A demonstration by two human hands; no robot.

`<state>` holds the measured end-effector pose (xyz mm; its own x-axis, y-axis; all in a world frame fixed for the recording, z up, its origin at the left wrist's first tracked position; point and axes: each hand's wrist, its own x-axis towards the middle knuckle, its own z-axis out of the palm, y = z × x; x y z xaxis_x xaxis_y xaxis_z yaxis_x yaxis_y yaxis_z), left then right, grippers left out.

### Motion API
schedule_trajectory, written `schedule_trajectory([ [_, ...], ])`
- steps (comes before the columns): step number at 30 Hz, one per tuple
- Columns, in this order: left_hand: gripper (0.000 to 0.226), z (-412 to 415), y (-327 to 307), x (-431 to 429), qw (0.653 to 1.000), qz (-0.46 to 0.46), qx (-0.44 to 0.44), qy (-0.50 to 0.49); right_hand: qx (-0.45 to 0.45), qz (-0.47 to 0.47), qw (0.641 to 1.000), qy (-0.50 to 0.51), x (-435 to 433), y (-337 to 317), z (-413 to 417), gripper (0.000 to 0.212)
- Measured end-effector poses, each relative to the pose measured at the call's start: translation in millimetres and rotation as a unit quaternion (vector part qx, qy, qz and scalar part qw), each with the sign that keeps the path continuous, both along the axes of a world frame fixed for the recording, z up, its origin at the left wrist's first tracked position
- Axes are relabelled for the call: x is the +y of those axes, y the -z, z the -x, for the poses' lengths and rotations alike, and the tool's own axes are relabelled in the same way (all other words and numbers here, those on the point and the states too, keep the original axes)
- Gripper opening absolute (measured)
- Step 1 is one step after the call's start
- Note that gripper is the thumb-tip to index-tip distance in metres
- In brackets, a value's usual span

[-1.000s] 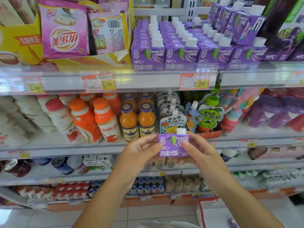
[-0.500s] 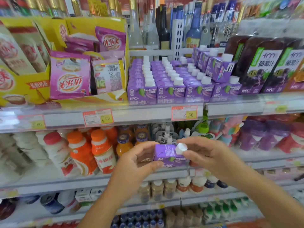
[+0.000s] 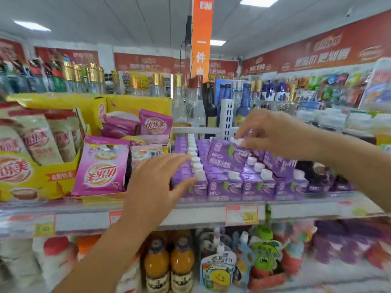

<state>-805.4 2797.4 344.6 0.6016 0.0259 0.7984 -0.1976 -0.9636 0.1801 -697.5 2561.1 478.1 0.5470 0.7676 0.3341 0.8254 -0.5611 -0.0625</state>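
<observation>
A small purple juice carton with a white cap lies tilted on top of the rows of matching purple cartons on the upper shelf. My right hand pinches its white cap from above. My left hand is open, fingers spread, in front of the left end of the carton rows, its fingertips at the front-left cartons.
Pink milk-tea packets in yellow display boxes stand left of the cartons. Glass bottles rise behind them. The shelf edge carries price tags. Orange juice bottles and pouches fill the shelf below.
The carton went from both hands at chest height up onto the rows of purple cartons. My left hand let go and spread open; my right hand keeps the cap. The view tilted up.
</observation>
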Motion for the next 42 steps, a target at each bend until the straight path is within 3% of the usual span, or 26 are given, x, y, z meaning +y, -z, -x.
schedule_trajectory([
  [4, 0.056, -9, 11, 14, 0.997, -0.053, -0.006, -0.055, -0.026, 0.035, 0.997, 0.062, 18, -21, -31, 0.011],
  [7, 0.057, -12, 21, -5, 0.994, -0.045, -0.053, -0.089, -0.064, 0.125, 0.988, 0.066, 41, 20, -43, 0.022],
  [9, 0.061, -14, 28, -21, 0.995, -0.023, -0.057, -0.081, -0.062, 0.106, 0.991, 0.050, 50, 51, -52, 0.017],
  [11, 0.060, -17, 32, -28, 0.997, -0.025, -0.043, -0.067, -0.002, 0.052, 0.997, 0.060, 48, 58, -60, 0.026],
  [14, 0.058, -20, 26, -23, 0.997, -0.035, -0.014, -0.070, 0.173, -0.047, 0.982, 0.055, 41, 32, -57, 0.047],
  [17, 0.051, -20, 25, -20, 0.996, -0.061, -0.007, -0.063, 0.234, -0.004, 0.972, 0.024, 33, 1, -37, 0.040],
  [22, 0.048, -16, 15, -10, 0.993, -0.097, -0.021, -0.069, 0.100, 0.134, 0.986, 0.001, 47, -16, -25, 0.031],
  [29, 0.043, -19, 15, 1, 0.989, -0.126, -0.054, -0.059, 0.079, 0.236, 0.968, 0.019, 65, -26, -18, 0.043],
  [36, 0.044, -21, 19, 2, 0.988, -0.126, -0.075, -0.040, 0.047, 0.180, 0.982, 0.044, 57, -38, -54, 0.040],
  [42, 0.046, -20, 19, 2, 0.988, -0.131, -0.068, -0.039, 0.019, 0.199, 0.973, 0.118, 57, -24, -121, 0.034],
])
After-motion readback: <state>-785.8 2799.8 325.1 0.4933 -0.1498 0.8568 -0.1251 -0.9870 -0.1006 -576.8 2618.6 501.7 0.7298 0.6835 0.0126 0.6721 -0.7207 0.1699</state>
